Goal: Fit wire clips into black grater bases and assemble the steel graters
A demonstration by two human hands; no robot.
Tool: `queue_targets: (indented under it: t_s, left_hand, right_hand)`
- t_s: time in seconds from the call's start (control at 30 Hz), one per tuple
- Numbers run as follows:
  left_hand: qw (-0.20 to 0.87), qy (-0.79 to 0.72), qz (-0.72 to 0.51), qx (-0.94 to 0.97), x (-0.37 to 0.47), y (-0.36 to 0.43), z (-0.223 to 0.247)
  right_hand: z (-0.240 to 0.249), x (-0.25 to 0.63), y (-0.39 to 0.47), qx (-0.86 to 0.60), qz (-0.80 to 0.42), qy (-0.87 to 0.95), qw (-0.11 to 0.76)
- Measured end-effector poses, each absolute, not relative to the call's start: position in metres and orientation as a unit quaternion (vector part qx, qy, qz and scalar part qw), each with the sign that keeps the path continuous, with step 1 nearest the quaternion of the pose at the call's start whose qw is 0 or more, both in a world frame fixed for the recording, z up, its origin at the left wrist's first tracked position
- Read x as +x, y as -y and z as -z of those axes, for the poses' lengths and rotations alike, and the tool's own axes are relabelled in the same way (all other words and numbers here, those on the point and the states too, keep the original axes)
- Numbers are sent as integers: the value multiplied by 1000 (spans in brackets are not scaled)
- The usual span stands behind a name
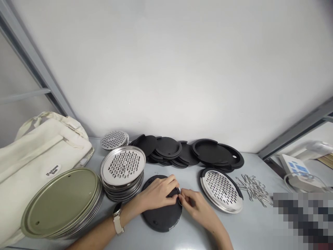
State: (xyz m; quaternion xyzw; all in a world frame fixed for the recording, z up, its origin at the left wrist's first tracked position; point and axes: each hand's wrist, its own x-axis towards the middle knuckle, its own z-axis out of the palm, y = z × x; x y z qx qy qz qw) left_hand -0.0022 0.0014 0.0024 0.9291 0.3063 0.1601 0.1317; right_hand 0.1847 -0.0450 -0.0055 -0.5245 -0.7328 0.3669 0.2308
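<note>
Head camera, facing forward and steeply down, hands within near view.

Olive-green plates (pixel 62 203), a cream bag (pixel 41 149), black discs (pixel 168 147), and silver graters (pixel 123 166) patterned with perforations.

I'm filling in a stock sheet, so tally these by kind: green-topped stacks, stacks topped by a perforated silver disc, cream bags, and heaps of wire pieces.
Green-topped stack: 1
Silver-topped stacks: 3
Cream bag: 1
Wire heap: 1
Total: 6
</note>
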Motion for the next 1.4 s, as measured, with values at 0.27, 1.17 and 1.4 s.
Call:
queue_targets:
  t_s: [0.27, 1.17, 1.4]
  left_hand:
    - [151, -303, -163, 927, -3, -1, -4]
    - [171, -289, -164, 928, -5, -1, -4]
    - [178, -284, -165, 927, -5, 0, -3]
  right_hand:
    - [2, 183, 45, -523, -370, 732, 233]
    - [2, 182, 46, -522, -374, 727, 243]
    - [3, 182, 45, -529, -366, 727, 240]
